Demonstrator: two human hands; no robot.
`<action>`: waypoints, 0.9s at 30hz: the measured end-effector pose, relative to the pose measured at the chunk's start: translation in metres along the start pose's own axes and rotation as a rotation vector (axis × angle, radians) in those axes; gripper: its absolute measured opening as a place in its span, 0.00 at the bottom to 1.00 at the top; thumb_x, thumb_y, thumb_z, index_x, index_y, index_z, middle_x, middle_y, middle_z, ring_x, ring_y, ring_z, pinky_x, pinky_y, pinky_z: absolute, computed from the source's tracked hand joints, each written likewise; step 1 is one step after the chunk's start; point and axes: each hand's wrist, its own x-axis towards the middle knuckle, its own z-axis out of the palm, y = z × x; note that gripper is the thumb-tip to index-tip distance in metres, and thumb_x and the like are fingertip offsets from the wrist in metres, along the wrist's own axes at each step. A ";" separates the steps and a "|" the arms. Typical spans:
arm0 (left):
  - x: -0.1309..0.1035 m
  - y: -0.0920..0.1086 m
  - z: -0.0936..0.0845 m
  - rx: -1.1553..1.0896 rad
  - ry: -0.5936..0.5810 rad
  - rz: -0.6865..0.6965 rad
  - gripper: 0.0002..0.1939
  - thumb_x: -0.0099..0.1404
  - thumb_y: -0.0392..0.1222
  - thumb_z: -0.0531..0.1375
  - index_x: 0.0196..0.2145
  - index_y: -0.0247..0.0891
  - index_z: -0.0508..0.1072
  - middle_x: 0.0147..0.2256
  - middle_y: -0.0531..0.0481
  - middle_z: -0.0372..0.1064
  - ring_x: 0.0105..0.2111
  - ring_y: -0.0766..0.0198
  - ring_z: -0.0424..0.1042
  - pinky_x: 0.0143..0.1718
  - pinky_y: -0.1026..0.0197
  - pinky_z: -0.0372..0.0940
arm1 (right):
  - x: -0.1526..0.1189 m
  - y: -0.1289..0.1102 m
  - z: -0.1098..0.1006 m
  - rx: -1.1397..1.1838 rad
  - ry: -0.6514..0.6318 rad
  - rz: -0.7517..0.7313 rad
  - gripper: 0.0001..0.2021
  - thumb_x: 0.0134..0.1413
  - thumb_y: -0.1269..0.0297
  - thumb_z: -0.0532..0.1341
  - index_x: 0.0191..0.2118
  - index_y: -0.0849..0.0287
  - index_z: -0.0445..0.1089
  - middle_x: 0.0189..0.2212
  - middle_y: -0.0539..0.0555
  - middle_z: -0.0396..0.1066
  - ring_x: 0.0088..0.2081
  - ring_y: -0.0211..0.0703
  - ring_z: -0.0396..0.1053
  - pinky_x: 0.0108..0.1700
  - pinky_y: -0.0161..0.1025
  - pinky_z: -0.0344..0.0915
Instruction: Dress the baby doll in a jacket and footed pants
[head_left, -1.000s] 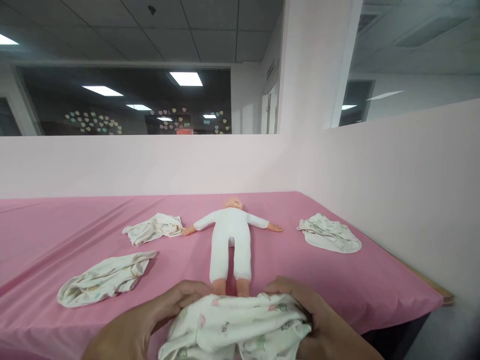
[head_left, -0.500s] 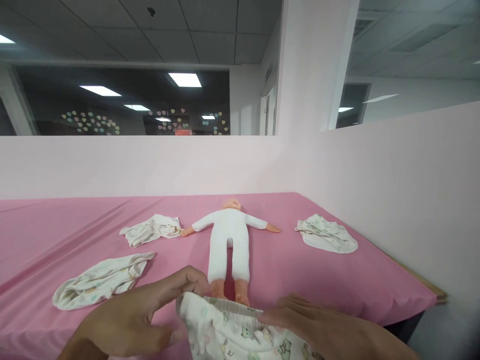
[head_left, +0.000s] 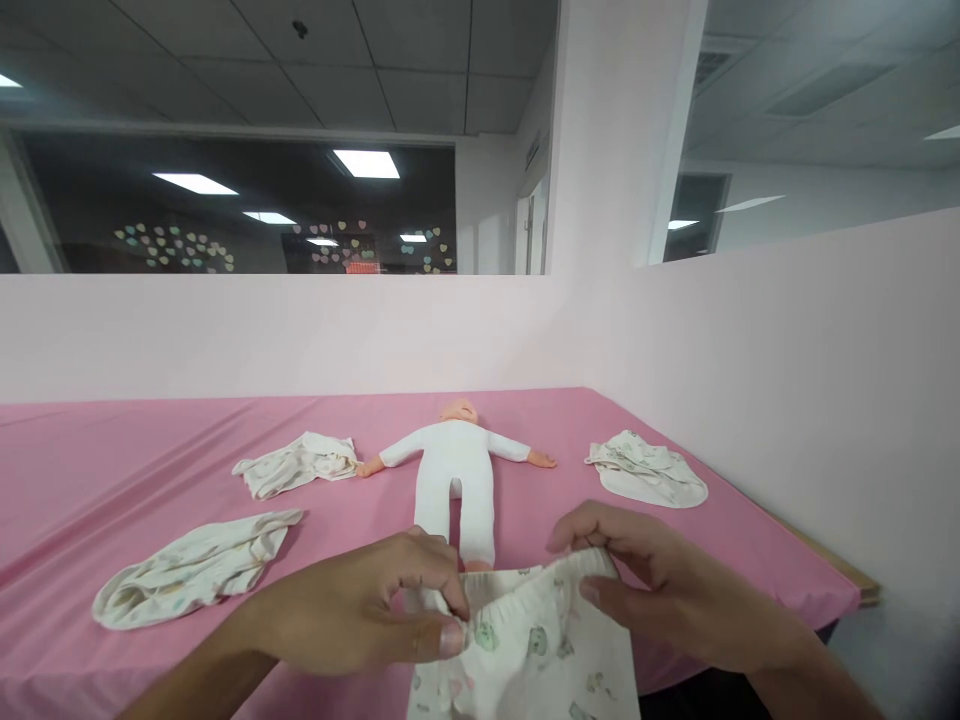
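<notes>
A pair of white baby pants (head_left: 525, 650) with small printed animals hangs at the table's near edge, elastic waistband up. My left hand (head_left: 375, 600) pinches the waistband at its left side, thumb in front and fingers behind. At the other side my right hand (head_left: 660, 585) is closed on the waistband, thumb against the front. Beyond the pants, a baby doll (head_left: 454, 465) in a white bodysuit lies on its back, arms spread. Its feet are hidden behind the pants and my left hand.
Pink cloth (head_left: 540, 520) covers the table. One folded white garment (head_left: 300, 465) lies by the doll's hand, another (head_left: 199, 565) nearer on the left, and a third (head_left: 645, 468) at the right. Walls (head_left: 810, 380) with windows border the back and right.
The pants have been turned and lifted so the waistband stretches between both hands. My right hand has risen from lying over the fabric to gripping the band; my left hand has shifted right.
</notes>
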 end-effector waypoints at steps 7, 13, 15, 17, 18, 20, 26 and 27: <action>0.004 -0.002 0.000 -0.077 -0.045 0.014 0.14 0.61 0.52 0.63 0.34 0.41 0.65 0.35 0.55 0.60 0.36 0.66 0.60 0.37 0.65 0.59 | 0.002 -0.003 -0.004 0.022 0.093 0.004 0.09 0.61 0.60 0.57 0.45 0.52 0.72 0.36 0.51 0.70 0.34 0.38 0.67 0.34 0.34 0.64; 0.000 -0.022 -0.009 0.002 0.016 -0.036 0.14 0.60 0.53 0.63 0.37 0.42 0.68 0.37 0.55 0.61 0.37 0.65 0.60 0.37 0.64 0.59 | -0.008 -0.008 -0.013 -0.194 0.063 0.113 0.10 0.59 0.57 0.58 0.32 0.54 0.71 0.30 0.50 0.69 0.31 0.39 0.63 0.31 0.35 0.60; -0.001 -0.023 -0.019 0.063 0.079 -0.031 0.14 0.61 0.54 0.63 0.34 0.41 0.68 0.35 0.54 0.60 0.34 0.66 0.59 0.35 0.65 0.59 | -0.010 -0.009 -0.020 -0.267 0.107 0.126 0.11 0.59 0.55 0.57 0.31 0.54 0.70 0.30 0.51 0.69 0.31 0.40 0.62 0.32 0.37 0.60; -0.002 -0.021 -0.029 0.097 0.149 0.046 0.15 0.61 0.54 0.62 0.30 0.39 0.67 0.32 0.54 0.59 0.33 0.66 0.58 0.37 0.64 0.60 | -0.010 -0.009 -0.027 -0.297 0.153 0.112 0.13 0.59 0.53 0.56 0.32 0.54 0.71 0.31 0.52 0.69 0.33 0.42 0.63 0.35 0.39 0.61; -0.003 -0.019 -0.034 0.104 0.184 0.091 0.15 0.62 0.53 0.62 0.29 0.39 0.67 0.32 0.54 0.59 0.34 0.65 0.59 0.40 0.63 0.60 | -0.009 -0.008 -0.030 -0.307 0.177 0.110 0.13 0.59 0.53 0.56 0.31 0.54 0.70 0.31 0.52 0.69 0.33 0.42 0.63 0.36 0.39 0.61; -0.005 -0.016 -0.043 0.107 0.259 0.142 0.14 0.63 0.52 0.61 0.30 0.39 0.68 0.33 0.53 0.60 0.37 0.64 0.61 0.45 0.61 0.61 | -0.007 -0.006 -0.036 -0.334 0.216 0.125 0.13 0.60 0.53 0.55 0.30 0.55 0.68 0.31 0.52 0.68 0.34 0.43 0.63 0.35 0.39 0.60; -0.014 -0.015 -0.064 0.194 0.417 0.047 0.15 0.67 0.53 0.57 0.31 0.39 0.70 0.32 0.51 0.64 0.34 0.63 0.66 0.38 0.63 0.62 | 0.004 0.014 -0.052 -0.362 0.220 0.048 0.11 0.61 0.58 0.53 0.28 0.55 0.61 0.34 0.52 0.62 0.38 0.44 0.62 0.40 0.41 0.61; -0.016 -0.016 -0.067 0.206 0.433 0.035 0.16 0.67 0.53 0.56 0.30 0.38 0.70 0.30 0.52 0.64 0.33 0.64 0.65 0.36 0.64 0.61 | 0.006 0.016 -0.055 -0.337 0.229 0.036 0.11 0.62 0.58 0.52 0.29 0.55 0.60 0.35 0.52 0.63 0.40 0.45 0.62 0.42 0.41 0.61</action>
